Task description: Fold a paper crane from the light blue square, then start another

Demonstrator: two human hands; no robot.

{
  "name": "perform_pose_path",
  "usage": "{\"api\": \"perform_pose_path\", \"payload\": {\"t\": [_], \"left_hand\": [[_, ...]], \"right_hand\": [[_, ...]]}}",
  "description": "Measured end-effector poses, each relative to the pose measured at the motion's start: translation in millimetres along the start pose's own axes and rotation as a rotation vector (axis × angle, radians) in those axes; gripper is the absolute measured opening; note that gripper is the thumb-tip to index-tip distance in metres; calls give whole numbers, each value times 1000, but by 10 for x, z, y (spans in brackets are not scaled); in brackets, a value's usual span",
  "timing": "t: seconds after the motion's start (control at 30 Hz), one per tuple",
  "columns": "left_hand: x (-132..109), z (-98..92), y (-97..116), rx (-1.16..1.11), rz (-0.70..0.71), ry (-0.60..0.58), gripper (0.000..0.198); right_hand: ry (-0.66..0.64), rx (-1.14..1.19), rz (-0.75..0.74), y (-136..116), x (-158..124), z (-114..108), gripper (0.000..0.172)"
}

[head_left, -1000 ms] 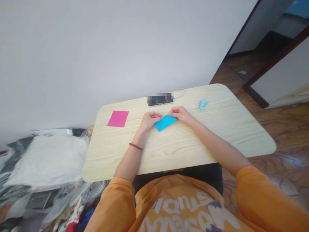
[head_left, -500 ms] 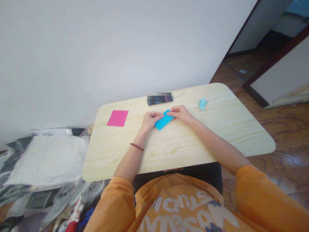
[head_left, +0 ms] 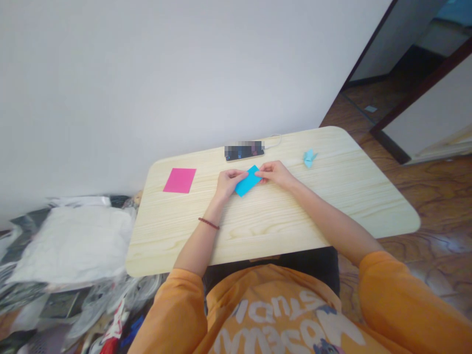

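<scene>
Between my two hands is a blue sheet of origami paper (head_left: 248, 182), a narrow rectangle tilted up to the right; it looks folded. My left hand (head_left: 229, 183) pinches its left upper edge, thumb on top. On the right end, my right hand (head_left: 275, 173) grips it between thumb and fingers. The fingertips behind the paper are partly hidden. A flat pink square of paper (head_left: 180, 180) lies left of my hands. To the right sits a small light-blue folded paper figure (head_left: 309, 158).
A phone (head_left: 245, 151) with a white cable (head_left: 275, 141) stands at the back of the pale wooden table (head_left: 280, 221), near the wall. White bags and clutter (head_left: 73, 243) lie left of the table. A doorway opens at the far right.
The blue paper has shifted slightly left and up with my hands, and my right fingers sit a little nearer its end. The pink paper and light-blue figure stay put.
</scene>
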State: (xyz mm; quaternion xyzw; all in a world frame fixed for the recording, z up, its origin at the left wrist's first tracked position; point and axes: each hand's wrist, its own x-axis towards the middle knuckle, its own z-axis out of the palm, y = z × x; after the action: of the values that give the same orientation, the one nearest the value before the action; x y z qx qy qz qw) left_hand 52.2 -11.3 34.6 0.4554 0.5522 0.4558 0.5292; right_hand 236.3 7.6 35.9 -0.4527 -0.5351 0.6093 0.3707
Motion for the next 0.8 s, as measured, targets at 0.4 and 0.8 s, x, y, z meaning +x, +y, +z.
{"api": "perform_pose_path", "payload": {"t": [0.4, 0.8], "left_hand": [[8, -13, -13, -14, -3, -13, 32], [16, 17, -54, -4, -26, 6, 34]], "right_hand": [[-22, 56, 28, 21, 9, -7, 42], [78, 5, -15, 25, 15, 59, 35]]}}
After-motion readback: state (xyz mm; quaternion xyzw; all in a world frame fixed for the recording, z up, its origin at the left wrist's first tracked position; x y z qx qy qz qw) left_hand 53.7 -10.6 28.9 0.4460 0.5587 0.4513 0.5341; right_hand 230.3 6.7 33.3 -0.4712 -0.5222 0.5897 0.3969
